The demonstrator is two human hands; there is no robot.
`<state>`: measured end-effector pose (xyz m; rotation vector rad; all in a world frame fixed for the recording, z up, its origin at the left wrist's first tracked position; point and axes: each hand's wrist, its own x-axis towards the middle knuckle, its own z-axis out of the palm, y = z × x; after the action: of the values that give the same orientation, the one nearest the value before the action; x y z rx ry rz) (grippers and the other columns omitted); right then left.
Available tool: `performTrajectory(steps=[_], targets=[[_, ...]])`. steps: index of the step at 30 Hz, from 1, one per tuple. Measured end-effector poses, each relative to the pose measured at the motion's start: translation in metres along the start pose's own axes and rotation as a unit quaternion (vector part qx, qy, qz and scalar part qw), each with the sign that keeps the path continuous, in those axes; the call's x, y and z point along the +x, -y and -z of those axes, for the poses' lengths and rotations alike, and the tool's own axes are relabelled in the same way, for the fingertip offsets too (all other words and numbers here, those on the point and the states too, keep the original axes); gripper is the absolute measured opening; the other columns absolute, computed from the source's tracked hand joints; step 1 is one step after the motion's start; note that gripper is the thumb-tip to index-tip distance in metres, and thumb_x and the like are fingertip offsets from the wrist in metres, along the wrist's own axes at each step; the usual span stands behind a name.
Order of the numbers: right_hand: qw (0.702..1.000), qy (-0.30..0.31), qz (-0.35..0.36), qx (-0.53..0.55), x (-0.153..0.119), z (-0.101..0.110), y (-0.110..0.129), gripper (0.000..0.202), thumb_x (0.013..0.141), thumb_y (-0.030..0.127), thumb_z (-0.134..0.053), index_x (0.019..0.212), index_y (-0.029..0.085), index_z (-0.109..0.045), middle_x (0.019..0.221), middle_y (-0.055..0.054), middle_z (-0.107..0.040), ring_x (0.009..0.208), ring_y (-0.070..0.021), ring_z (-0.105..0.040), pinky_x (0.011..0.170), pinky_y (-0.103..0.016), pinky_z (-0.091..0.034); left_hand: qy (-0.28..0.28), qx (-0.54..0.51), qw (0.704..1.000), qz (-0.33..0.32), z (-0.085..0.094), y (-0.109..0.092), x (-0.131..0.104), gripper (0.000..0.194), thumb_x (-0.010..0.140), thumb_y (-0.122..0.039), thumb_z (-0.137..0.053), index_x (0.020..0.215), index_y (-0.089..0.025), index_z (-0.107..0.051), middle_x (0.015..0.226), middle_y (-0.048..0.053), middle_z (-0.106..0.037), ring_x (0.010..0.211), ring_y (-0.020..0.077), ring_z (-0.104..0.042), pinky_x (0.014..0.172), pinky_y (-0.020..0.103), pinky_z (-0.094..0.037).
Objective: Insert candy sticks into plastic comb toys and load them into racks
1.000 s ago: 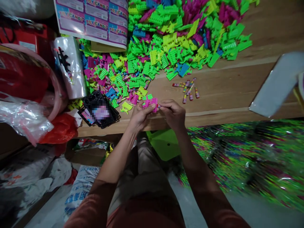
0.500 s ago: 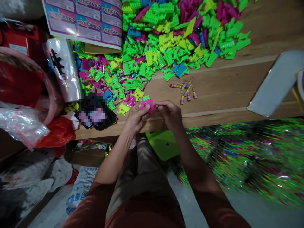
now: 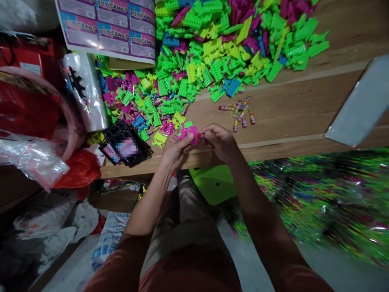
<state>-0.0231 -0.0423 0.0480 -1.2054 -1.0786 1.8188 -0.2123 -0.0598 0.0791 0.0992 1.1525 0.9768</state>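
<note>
Over the front edge of the wooden table [image 3: 285,117], my left hand [image 3: 176,150] grips a pink plastic piece [image 3: 192,132] between thumb and fingers. My right hand [image 3: 221,142] pinches a small candy tube [image 3: 201,136] with a red end, close against the right side of the pink piece. Part of the tube is hidden by my fingers. Several similar candy tubes [image 3: 243,113] lie loosely crossed on the table beyond my right hand. A large heap of green, yellow, pink and blue plastic pieces [image 3: 194,52] spreads behind both hands.
Black lattice pieces [image 3: 124,142] lie left of my left hand. Behind them are a clear plastic pack [image 3: 86,93] and a printed label sheet [image 3: 112,32]. A pale flat packet [image 3: 358,105] rests at right. A green stool [image 3: 212,184] and bagged colourful pieces [image 3: 322,202] are below the table.
The whole view has shifted slightly. My right hand's fingers are a little more curled around the tube, while my left hand still holds the pink piece.
</note>
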Motion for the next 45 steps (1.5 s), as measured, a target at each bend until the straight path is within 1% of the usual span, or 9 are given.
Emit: performTrajectory(steps=[9,13,23,28,32,38,41,43,45], targets=[[0.999,-0.013,-0.011,-0.030,-0.012,-0.006,-0.003,0.035,0.094,0.057,-0.082,0.096,0.023,-0.074,0.067,0.005,-0.066,0.053,-0.0096,-0.046,0.052,-0.024,-0.038,-0.011,0.029,0.999,-0.027,0.001,0.005,-0.012,0.079,0.039,-0.041,-0.121,0.100,-0.019,-0.076,0.085,-0.001,-0.080,0.070,0.0123,-0.072,0.077,0.028,-0.062],[0.998,0.010,0.001,-0.060,-0.027,-0.010,0.004,0.032,0.095,0.054,-0.079,0.097,0.022,-0.076,0.068,0.004,-0.066,0.057,-0.0119,-0.052,0.056,-0.025,-0.043,-0.003,0.051,0.999,-0.015,0.002,0.012,-0.027,0.080,0.039,-0.039,-0.119,0.099,-0.020,-0.070,0.084,-0.001,-0.080,0.068,0.0152,-0.073,0.076,0.030,-0.061],[0.959,-0.103,0.121,-0.234,-0.106,-0.059,0.026,0.030,0.106,0.050,-0.065,0.097,0.025,-0.078,0.071,0.001,-0.071,0.066,-0.0177,-0.067,0.067,-0.030,-0.053,-0.064,0.180,0.955,-0.227,-0.004,0.025,-0.117,0.046,0.072,-0.046,-0.104,0.089,-0.021,-0.069,0.076,-0.003,-0.071,0.069,0.0136,-0.062,0.069,0.025,-0.049],[0.963,-0.095,0.125,-0.219,-0.142,-0.075,0.015,0.039,0.108,0.059,-0.063,0.109,0.024,-0.081,0.087,-0.003,-0.081,0.067,-0.0177,-0.072,0.065,-0.029,-0.058,-0.070,0.210,0.956,-0.195,0.013,0.021,-0.150,0.053,0.067,-0.049,-0.103,0.093,-0.022,-0.065,0.077,-0.003,-0.072,0.066,0.0148,-0.066,0.068,0.026,-0.053],[0.957,-0.130,0.125,-0.229,-0.147,-0.042,-0.001,0.043,0.103,0.059,-0.069,0.123,0.022,-0.081,0.110,-0.009,-0.085,0.085,-0.0192,-0.078,0.075,-0.031,-0.065,-0.127,0.248,0.934,-0.225,0.039,-0.004,-0.136,0.052,0.067,-0.039,-0.099,0.099,-0.023,-0.061,0.076,-0.007,-0.067,0.063,0.0126,-0.061,0.066,0.023,-0.048],[0.927,-0.205,0.133,-0.285,-0.109,0.043,-0.021,0.032,0.097,0.047,-0.067,0.105,0.020,-0.082,0.095,-0.008,-0.079,0.085,-0.0235,-0.073,0.083,-0.040,-0.065,-0.166,0.359,0.885,-0.247,0.049,-0.042,-0.076,0.041,0.070,-0.018,-0.094,0.100,-0.022,-0.065,0.077,-0.005,-0.065,0.071,0.0181,-0.060,0.073,0.029,-0.046],[0.910,-0.217,0.153,-0.317,-0.062,0.064,-0.024,0.025,0.096,0.035,-0.065,0.104,0.020,-0.083,0.101,-0.011,-0.080,0.093,-0.0266,-0.073,0.094,-0.046,-0.064,-0.193,0.403,0.854,-0.265,0.046,-0.050,-0.046,0.050,0.066,-0.012,-0.096,0.105,-0.021,-0.068,0.100,0.006,-0.074,0.102,0.0301,-0.070,0.097,0.038,-0.052],[0.902,-0.219,0.165,-0.334,-0.025,0.070,-0.026,0.022,0.096,0.028,-0.064,0.104,0.020,-0.083,0.110,-0.014,-0.081,0.105,-0.0287,-0.074,0.105,-0.049,-0.062,-0.225,0.440,0.814,-0.306,0.042,-0.051,-0.026,0.059,0.066,-0.012,-0.097,0.117,-0.021,-0.069,0.133,0.016,-0.074,0.136,0.0398,-0.063,0.120,0.046,-0.046],[0.896,-0.219,0.171,-0.346,0.010,0.074,-0.032,0.023,0.098,0.022,-0.062,0.107,0.020,-0.083,0.119,-0.015,-0.081,0.118,-0.0297,-0.072,0.115,-0.050,-0.058,-0.226,0.482,0.769,-0.353,0.033,-0.047,-0.002,0.057,0.075,-0.018,-0.094,0.126,-0.022,-0.069,0.150,0.019,-0.068,0.151,0.0427,-0.054,0.130,0.052,-0.038]])
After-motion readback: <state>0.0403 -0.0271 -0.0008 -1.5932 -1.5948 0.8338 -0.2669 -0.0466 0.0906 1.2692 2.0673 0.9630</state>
